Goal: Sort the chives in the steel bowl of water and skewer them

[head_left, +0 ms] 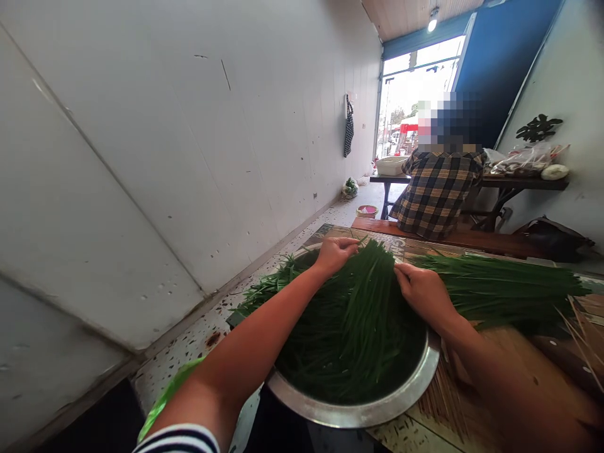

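A big metal bowl (pixel 358 412) in front of me is heaped with long green chive stalks (pixel 353 321). My left hand (pixel 336 251) rests on the far top of the heap, fingers curled and pinching a few stalks. My right hand (pixel 422 289) lies on the heap's right side, fingers bent into the greens and gripping some of them. A second pile of chives (pixel 500 286) lies flat on the wooden table (pixel 519 352) to the right of the bowl.
A white wall runs along the left. Ahead, a person in a checked shirt (pixel 438 192) sits on a bench (pixel 472 238) with their back to me, at a table (pixel 523 182) carrying bags. A green plastic bag (pixel 167 393) lies low at my left elbow.
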Demonstrator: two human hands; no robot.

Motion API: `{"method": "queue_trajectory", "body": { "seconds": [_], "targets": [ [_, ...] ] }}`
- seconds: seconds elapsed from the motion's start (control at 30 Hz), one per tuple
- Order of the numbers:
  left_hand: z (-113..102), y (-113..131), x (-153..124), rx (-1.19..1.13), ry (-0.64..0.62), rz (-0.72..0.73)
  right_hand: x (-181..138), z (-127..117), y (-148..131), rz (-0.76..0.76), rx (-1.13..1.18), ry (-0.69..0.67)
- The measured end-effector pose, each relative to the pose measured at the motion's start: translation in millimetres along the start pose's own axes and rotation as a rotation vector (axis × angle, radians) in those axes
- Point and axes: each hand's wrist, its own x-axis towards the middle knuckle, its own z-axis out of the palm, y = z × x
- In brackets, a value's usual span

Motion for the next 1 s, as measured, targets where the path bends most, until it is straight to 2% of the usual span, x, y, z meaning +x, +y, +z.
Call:
{"method": "queue_trajectory", "body": {
  "seconds": [0.27,0.43,0.47,0.6,0.67,0.77,0.87,1.0],
  "targets": [
    [5,-2,-4,0.110,-0.016,0.104,1,1,0,0.008,0.001,0.002],
    [-3,11,-4,0.167,-0.114,0.149,1,3,2,0.021,0.009,0.017],
    [-8,13,-2,0.198,-0.094,0.132,1,3,3,0.018,0.006,0.021],
    [-29,1,10,0.451,0.122,-0.042,1,5,6,-0.001,-0.017,0.032],
    [-32,-11,13,0.564,0.089,-0.085,0,5,7,-0.002,-0.029,0.044],
    [-29,-20,13,0.642,-0.039,-0.105,1,5,8,-0.024,-0.026,0.072],
    [-26,-14,9,0.667,-0.101,-0.124,1,3,7,-0.050,-0.025,0.097],
    [-30,-2,6,0.603,-0.071,-0.165,1,0,3,-0.034,-0.039,0.060]
  ]
}}
